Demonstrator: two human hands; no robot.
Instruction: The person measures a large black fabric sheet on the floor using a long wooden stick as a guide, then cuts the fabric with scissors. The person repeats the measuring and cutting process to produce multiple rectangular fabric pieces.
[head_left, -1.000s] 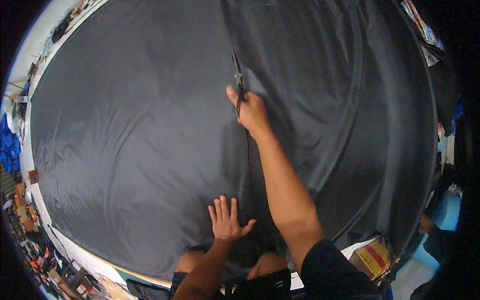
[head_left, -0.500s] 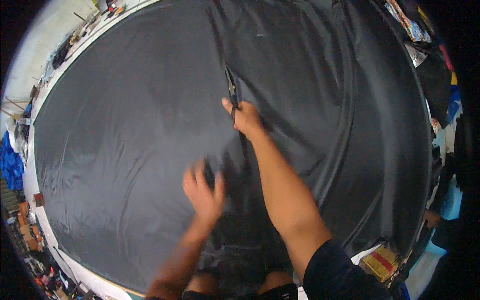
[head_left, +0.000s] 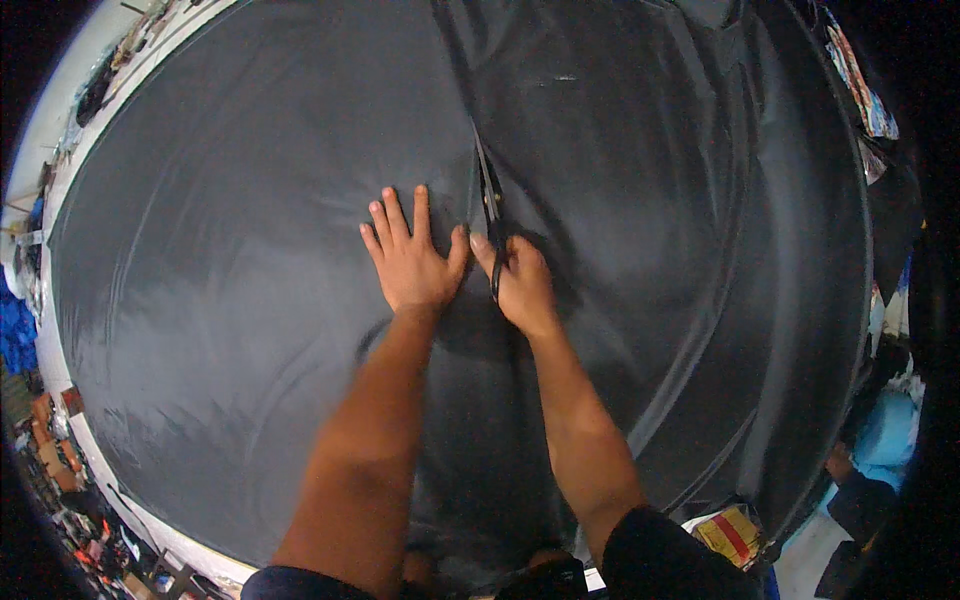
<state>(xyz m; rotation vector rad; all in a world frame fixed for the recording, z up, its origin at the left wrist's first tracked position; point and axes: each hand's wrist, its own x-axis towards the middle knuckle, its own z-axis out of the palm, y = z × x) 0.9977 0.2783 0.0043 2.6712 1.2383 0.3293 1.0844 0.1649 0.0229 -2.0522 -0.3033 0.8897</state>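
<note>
A large sheet of black fabric point(head_left: 270, 240) lies spread over the table. My right hand point(head_left: 523, 285) grips a pair of scissors point(head_left: 488, 190) with dark handles, the blades pointing away from me. The blades are at a slit in the fabric that runs toward the far side, and they look slightly apart. My left hand point(head_left: 412, 255) presses flat on the fabric just left of the scissors, fingers spread and thumb close to the right thumb. The lower blade is partly hidden by the cloth.
Loose folds of fabric run along the right side. A yellow and red package point(head_left: 728, 535) sits at the near right edge. Blue material point(head_left: 16, 335) and assorted clutter line the left side. Part of another person point(head_left: 858, 490) shows at the lower right.
My left hand has moved forward from nearer my body and now rests flat beside the scissors. The right hand still grips the scissors, which appear slightly lower and further right in view.
</note>
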